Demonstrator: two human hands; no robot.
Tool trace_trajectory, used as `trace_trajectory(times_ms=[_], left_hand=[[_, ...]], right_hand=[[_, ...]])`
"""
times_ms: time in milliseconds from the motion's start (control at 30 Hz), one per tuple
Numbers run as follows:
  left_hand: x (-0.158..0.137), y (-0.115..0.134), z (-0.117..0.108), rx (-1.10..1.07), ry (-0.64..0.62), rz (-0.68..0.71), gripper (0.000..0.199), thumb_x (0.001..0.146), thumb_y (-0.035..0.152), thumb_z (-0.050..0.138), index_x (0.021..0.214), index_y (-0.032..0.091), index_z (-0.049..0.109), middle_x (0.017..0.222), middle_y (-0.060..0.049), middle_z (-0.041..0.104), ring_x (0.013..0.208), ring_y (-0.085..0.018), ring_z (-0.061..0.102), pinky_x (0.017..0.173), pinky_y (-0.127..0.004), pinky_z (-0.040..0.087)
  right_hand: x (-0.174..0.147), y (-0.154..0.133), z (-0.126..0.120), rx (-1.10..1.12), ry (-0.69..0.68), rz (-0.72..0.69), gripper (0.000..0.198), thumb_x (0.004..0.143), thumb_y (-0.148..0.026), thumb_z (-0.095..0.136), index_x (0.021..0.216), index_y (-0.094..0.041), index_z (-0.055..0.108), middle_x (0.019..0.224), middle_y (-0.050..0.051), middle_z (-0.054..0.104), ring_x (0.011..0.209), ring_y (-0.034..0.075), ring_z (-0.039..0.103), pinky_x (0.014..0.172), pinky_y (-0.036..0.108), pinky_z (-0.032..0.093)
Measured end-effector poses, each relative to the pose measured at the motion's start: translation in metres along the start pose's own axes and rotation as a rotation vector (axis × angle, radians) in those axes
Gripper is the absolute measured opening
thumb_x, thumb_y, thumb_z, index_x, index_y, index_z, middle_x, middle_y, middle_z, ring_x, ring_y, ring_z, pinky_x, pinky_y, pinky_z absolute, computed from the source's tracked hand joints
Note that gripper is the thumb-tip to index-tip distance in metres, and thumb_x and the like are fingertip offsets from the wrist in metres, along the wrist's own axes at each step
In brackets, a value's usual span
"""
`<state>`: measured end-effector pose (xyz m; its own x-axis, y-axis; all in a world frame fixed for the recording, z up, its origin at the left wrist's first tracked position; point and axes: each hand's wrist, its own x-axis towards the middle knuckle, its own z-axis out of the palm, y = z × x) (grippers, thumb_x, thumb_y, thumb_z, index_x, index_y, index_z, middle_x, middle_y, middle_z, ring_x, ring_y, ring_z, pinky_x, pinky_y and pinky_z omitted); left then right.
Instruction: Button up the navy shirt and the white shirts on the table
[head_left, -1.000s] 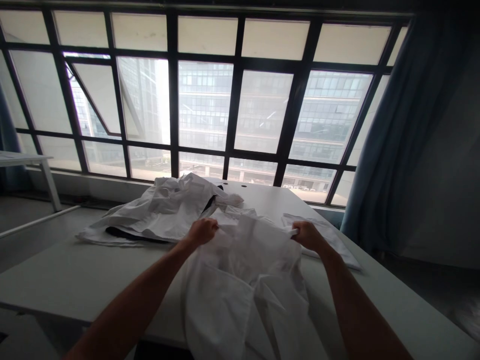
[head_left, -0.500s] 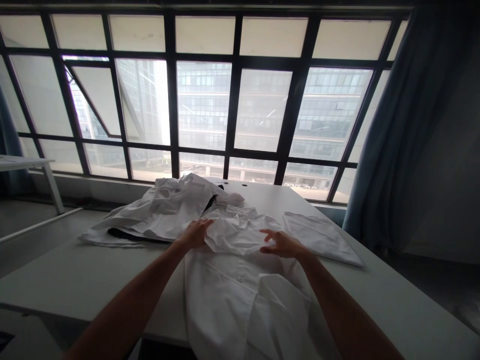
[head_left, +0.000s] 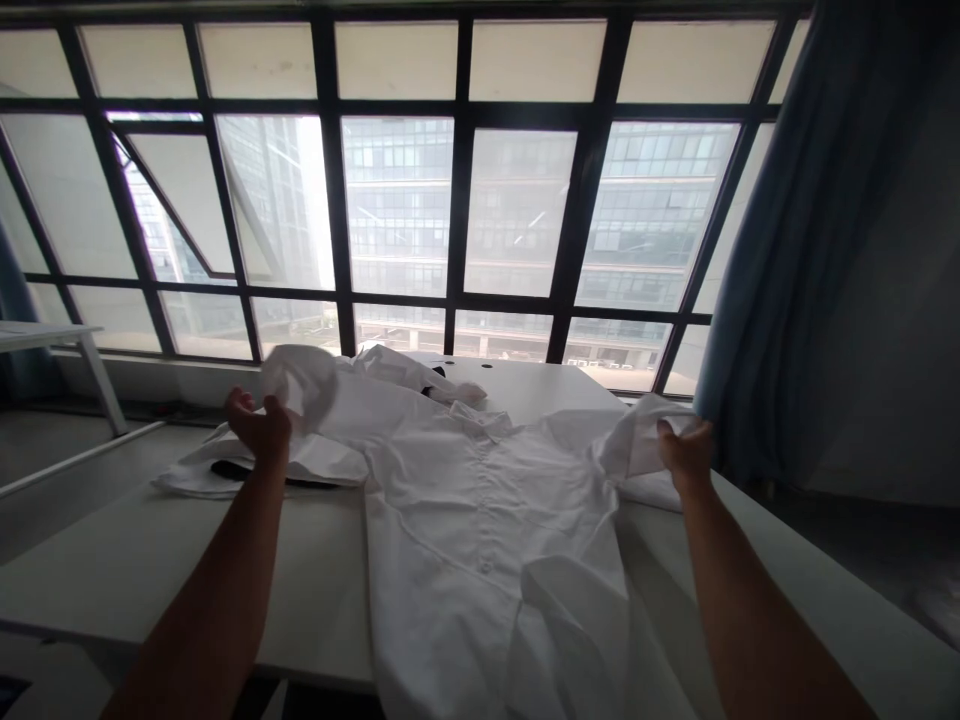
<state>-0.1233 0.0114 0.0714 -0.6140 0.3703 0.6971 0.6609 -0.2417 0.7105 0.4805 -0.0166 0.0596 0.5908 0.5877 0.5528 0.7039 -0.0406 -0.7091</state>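
Observation:
A white button-front shirt [head_left: 487,500] lies spread on the table, its collar [head_left: 480,420] away from me and its lower part hanging toward me. My left hand [head_left: 259,425] is raised beside the left sleeve [head_left: 304,385], which is lifted and blurred. Its fingers are curled loosely, with a gap between them and the thumb, and I see no cloth between them. On the other side, my right hand [head_left: 686,450] is closed around the end of the right sleeve [head_left: 637,435], holding it out sideways.
Another white garment with black parts [head_left: 247,470] lies at the left, partly under the shirt's sleeve. A folded white cloth [head_left: 652,490] shows beneath the right sleeve. The white table [head_left: 780,560] runs toward the windows. A blue curtain [head_left: 780,300] hangs at the right.
Both hands have moved outward from the shirt's upper middle. The bunched upper part is now spread flat, and the sleeves extend to either side.

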Motion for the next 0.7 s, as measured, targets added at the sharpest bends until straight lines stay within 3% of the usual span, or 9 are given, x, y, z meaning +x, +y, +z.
trace_trajectory(times_ms=[67,100,200,267,333,433,533,600,700], left_hand=[[-0.001,-0.004,0.000,0.087,0.183,-0.008,0.053,0.077,0.015,0.053,0.127,0.000,0.044,0.128,-0.022,0.052,0.125,-0.035,0.045,0.107,-0.048,0.033],[-0.008,-0.001,0.005,0.099,0.173,0.046,0.053,0.075,0.014,0.054,0.126,0.002,0.047,0.131,-0.022,0.052,0.127,-0.034,0.044,0.110,-0.047,0.031],[-0.053,0.027,0.028,0.039,-0.146,0.371,0.040,0.080,0.020,0.054,0.120,0.014,0.057,0.130,-0.014,0.058,0.127,-0.029,0.048,0.110,-0.045,0.033],[-0.095,0.049,0.043,0.010,-0.488,0.555,0.033,0.087,0.026,0.052,0.118,0.018,0.061,0.124,-0.010,0.064,0.120,-0.026,0.055,0.107,-0.043,0.038],[-0.136,0.065,0.055,0.000,-0.884,0.708,0.030,0.092,0.030,0.051,0.117,0.021,0.064,0.124,-0.009,0.065,0.116,-0.024,0.059,0.105,-0.042,0.040],[-0.179,0.071,0.062,0.025,-1.277,0.802,0.035,0.088,0.037,0.063,0.120,0.023,0.065,0.136,-0.010,0.059,0.124,-0.027,0.055,0.105,-0.041,0.041],[-0.192,0.068,0.062,0.022,-1.429,0.813,0.041,0.085,0.041,0.067,0.123,0.024,0.064,0.135,-0.009,0.059,0.124,-0.026,0.054,0.105,-0.039,0.041],[-0.189,0.069,0.058,0.044,-1.451,0.802,0.045,0.083,0.043,0.070,0.123,0.024,0.064,0.132,-0.009,0.060,0.123,-0.027,0.055,0.104,-0.038,0.041],[-0.180,0.083,0.049,0.165,-1.486,0.780,0.051,0.077,0.048,0.074,0.120,0.022,0.065,0.124,-0.010,0.063,0.117,-0.029,0.056,0.099,-0.038,0.044]], right_hand=[[-0.001,0.008,-0.002,-0.098,-0.006,0.063,0.068,0.084,-0.039,0.052,0.141,-0.003,0.044,0.135,0.037,0.044,0.130,0.049,0.041,0.095,0.059,0.037],[-0.005,0.007,0.001,-0.136,-0.049,0.041,0.069,0.082,-0.036,0.054,0.142,-0.004,0.043,0.139,0.037,0.041,0.130,0.049,0.041,0.095,0.058,0.038],[-0.031,-0.019,0.022,-0.188,-0.376,-0.234,0.050,0.084,-0.030,0.054,0.130,-0.011,0.057,0.129,0.027,0.057,0.120,0.040,0.055,0.094,0.048,0.042],[-0.055,-0.043,0.038,-0.186,-0.617,-0.388,0.033,0.088,-0.031,0.054,0.114,-0.015,0.068,0.107,0.017,0.071,0.102,0.031,0.065,0.087,0.038,0.046],[-0.082,-0.065,0.051,-0.181,-0.745,-0.451,0.024,0.089,-0.035,0.057,0.095,-0.018,0.073,0.089,0.009,0.074,0.083,0.023,0.068,0.073,0.029,0.047],[-0.124,-0.085,0.067,-0.242,-0.905,-0.578,0.028,0.089,-0.041,0.059,0.080,-0.019,0.072,0.077,0.006,0.073,0.071,0.017,0.065,0.061,0.024,0.040],[-0.158,-0.097,0.079,-0.335,-0.934,-0.588,0.036,0.088,-0.051,0.059,0.080,-0.018,0.071,0.077,0.007,0.072,0.071,0.019,0.065,0.058,0.024,0.036],[-0.172,-0.102,0.085,-0.381,-0.914,-0.582,0.039,0.085,-0.055,0.061,0.085,-0.018,0.070,0.081,0.009,0.072,0.075,0.021,0.066,0.059,0.025,0.037],[-0.183,-0.108,0.090,-0.373,-0.911,-0.605,0.033,0.084,-0.049,0.063,0.088,-0.017,0.069,0.083,0.009,0.072,0.077,0.021,0.066,0.061,0.025,0.036]])
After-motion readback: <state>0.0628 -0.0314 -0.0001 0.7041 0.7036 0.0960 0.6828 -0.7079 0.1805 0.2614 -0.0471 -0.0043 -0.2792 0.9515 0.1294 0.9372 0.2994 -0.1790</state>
